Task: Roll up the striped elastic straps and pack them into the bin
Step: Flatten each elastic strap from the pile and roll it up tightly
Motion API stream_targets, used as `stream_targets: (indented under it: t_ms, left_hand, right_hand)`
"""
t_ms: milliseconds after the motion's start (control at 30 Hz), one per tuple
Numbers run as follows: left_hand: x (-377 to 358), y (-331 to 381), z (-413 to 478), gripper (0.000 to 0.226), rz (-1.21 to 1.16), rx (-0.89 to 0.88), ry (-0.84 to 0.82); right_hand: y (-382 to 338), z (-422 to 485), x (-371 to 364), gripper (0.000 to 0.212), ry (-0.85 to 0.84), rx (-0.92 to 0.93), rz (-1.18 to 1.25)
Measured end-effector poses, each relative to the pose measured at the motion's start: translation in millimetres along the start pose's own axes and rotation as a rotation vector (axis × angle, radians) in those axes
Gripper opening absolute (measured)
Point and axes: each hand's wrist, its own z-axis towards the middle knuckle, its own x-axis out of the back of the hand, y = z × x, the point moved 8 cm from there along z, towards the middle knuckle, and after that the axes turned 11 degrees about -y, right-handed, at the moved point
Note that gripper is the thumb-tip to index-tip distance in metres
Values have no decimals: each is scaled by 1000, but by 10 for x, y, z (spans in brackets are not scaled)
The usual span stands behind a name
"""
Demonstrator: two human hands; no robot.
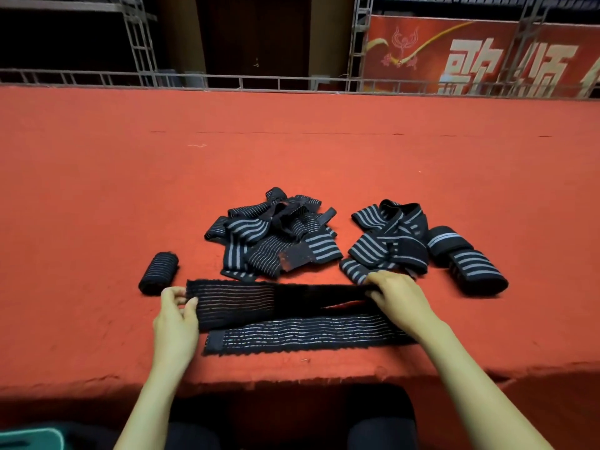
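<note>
**Two hands on one flat strap, roll not yet begun**

Stretched left to right along the near part of the counter: one long dark strap, seemingly doubled back at the right, with a second run lying just nearer. Whether one piece or two, hard to tell. Left end pinched by the left hand, thumb and fingers curled round the edge. Right part pinned under the right hand, fingers fairly straight, pressing down and gripping nothing.

Just beyond the left hand, one finished roll. Farther back, a loose pile at centre, a second heap to its right, and two more rolls at the far right. Teal container peeping in at the near left corner, possibly the bin, too little showing to say.

Likely step: starting the roll from the left end. To do it well:
- Turn the first fold tight and square to the stripes.
- Keep light tension from the right to hold the elastic flat.
- Guide both edges level to avoid a cone.
- Free the doubled section before reaching it.
</note>
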Motion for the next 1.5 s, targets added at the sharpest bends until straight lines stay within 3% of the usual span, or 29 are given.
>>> stream_targets:
  t_ms: [133,500,700,1033,1167,1367,1433,1500]
  left_hand:
    - [-33,36,15,20,-45,28,-48]
    - [-211,109,-59,32,62,67,-275]
    - [-329,102,-94,34,235,68,-303]
    - [-413,-18,-183,37,383,78,-314]
    - [-392,-19,-208,37,342,80,-293]
    - [-348,6,-245,36,289,87,-290]
    - [-337,26,-252,38,297,70,-285]
    - [-328,51,-261,37,300,53,-266]
  right_hand:
    - [195,-30,183,20,70,-120,53]
    - [872,-364,304,27,207,-389,601]
    - [965,-385,-11,37,67,-471,524]
    - [935,-459,-230,44,-1,-515,279]
    - [690,-440,-218,36,83,-410,53]
    - [-158,-317,-476,19,-4,-109,278]
    - [-560,-299,-549,27,-55,57,356]
    - [-942,-293,-657,47,-151,223,332]
